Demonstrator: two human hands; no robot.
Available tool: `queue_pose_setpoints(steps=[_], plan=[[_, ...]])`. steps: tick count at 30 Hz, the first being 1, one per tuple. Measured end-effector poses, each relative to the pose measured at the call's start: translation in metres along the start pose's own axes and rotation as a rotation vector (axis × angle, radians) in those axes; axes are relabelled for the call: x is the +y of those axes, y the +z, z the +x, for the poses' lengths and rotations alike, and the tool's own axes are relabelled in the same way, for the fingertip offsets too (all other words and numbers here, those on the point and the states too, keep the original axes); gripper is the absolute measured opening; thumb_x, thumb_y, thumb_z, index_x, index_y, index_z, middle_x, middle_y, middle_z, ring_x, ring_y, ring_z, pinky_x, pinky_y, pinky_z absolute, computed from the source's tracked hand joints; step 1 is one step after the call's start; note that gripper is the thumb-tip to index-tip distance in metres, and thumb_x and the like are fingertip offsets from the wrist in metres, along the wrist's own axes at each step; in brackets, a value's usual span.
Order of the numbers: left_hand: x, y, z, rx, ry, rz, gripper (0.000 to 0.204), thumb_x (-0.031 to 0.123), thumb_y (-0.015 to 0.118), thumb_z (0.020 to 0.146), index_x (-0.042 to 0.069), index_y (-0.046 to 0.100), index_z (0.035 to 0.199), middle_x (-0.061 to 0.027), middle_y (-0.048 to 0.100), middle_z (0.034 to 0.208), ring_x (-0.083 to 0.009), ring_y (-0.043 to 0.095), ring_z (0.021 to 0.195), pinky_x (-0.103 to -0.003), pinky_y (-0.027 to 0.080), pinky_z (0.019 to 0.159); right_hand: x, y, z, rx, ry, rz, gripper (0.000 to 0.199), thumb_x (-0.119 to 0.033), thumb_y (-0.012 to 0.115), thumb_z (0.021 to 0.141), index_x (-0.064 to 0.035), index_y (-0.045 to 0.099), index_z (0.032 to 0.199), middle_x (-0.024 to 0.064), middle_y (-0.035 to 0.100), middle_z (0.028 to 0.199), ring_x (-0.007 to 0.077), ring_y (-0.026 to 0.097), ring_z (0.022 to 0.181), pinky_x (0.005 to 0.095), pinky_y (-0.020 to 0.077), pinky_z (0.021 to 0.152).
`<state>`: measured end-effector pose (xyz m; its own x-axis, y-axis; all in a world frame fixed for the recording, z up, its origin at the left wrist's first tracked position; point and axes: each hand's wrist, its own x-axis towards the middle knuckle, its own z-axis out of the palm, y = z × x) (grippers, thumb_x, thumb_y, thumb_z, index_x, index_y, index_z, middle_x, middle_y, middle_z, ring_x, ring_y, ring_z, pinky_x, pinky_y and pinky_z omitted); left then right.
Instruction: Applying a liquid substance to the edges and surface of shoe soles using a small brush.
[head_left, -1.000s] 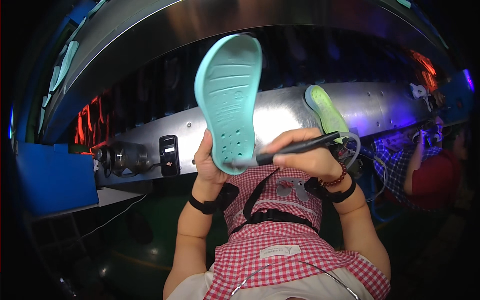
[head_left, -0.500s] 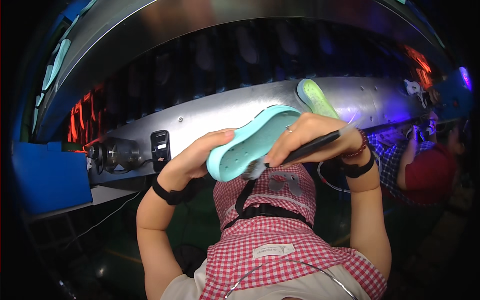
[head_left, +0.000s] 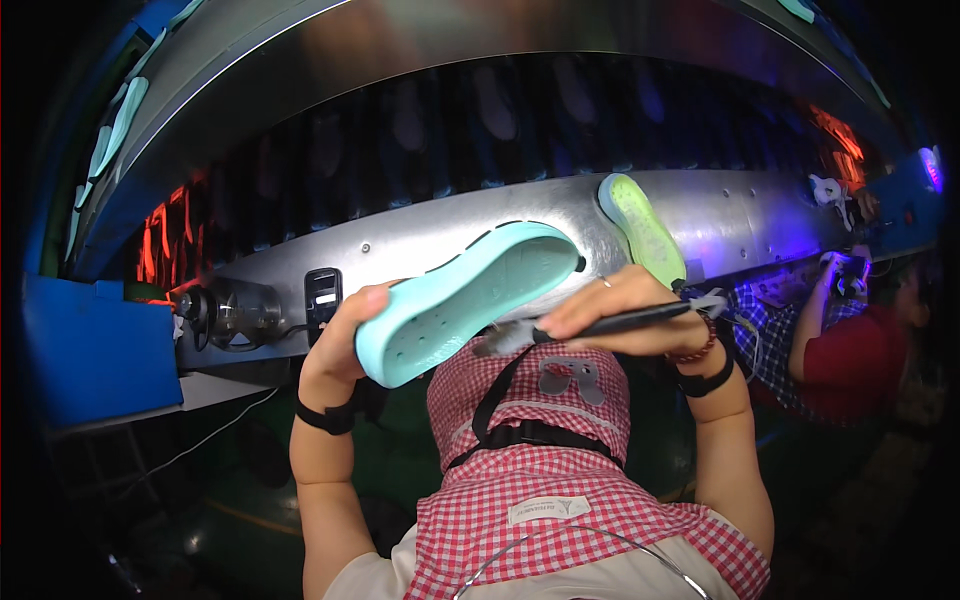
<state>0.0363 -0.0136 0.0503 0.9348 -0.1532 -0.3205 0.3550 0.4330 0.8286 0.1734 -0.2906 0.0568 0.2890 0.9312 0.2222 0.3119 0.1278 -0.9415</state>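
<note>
Close ahead, the metal conveyor ledge [head_left: 450,235] curves across, leaving only a narrow gap above my checked apron [head_left: 560,490] for moving. I hold a mint-green shoe sole [head_left: 470,300], tilted, its holes facing me, near a lime sole [head_left: 640,228] on the ledge. My left hand [head_left: 340,350] grips its lower end; my right hand [head_left: 625,305] pinches a black brush [head_left: 590,326], bristles touching the sole's edge.

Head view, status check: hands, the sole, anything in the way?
Left hand grips turquoise shoe sole, tilted. Right hand holds black brush, bristles at the sole's edge. Green sole on metal ledge behind, apart.
</note>
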Motion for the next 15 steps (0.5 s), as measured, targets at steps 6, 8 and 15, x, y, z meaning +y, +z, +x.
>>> queue_pose_setpoints(steps=[6, 8, 15], plan=[[-0.051, 0.014, 0.044, -0.064, 0.248, -0.813, 0.082, 0.070, 0.021, 0.080, 0.007, 0.036, 0.130, -0.0196, 0.044, 0.126, -0.0349, 0.043, 0.115, -0.052, 0.034, 0.096, -0.015, 0.017, 0.015, 0.267, -0.023, -0.034, 0.019, -0.002, 0.069, 0.068, -0.0011, 0.066, 0.086, 0.0109, 0.066, 0.084, 0.0177, 0.060, 0.077, 0.0276, 0.0469, 0.071], [-0.067, 0.023, 0.058, -0.117, 0.251, -0.793, 0.092, 0.077, 0.016, 0.075, 0.007, 0.031, 0.132, -0.0227, 0.045, 0.123, -0.0369, 0.044, 0.113, -0.050, 0.035, 0.095, 0.014, 0.025, 0.022, 0.365, 0.120, 0.077, 0.016, -0.006, 0.068, 0.071, -0.0010, 0.066, 0.087, 0.0099, 0.064, 0.081, 0.0135, 0.059, 0.073, 0.0243, 0.0472, 0.066], [-0.076, 0.021, 0.068, 0.278, 0.346, -0.727, 0.094, 0.081, 0.014, 0.070, 0.007, 0.041, 0.120, -0.0161, 0.054, 0.102, -0.0318, 0.054, 0.098, -0.049, 0.042, 0.088, 0.021, 0.062, 0.017, 0.266, -0.212, -0.398, 0.017, -0.004, 0.068, 0.066, -0.0043, 0.064, 0.083, 0.0077, 0.062, 0.072, 0.0236, 0.058, 0.068, 0.0296, 0.0460, 0.064]])
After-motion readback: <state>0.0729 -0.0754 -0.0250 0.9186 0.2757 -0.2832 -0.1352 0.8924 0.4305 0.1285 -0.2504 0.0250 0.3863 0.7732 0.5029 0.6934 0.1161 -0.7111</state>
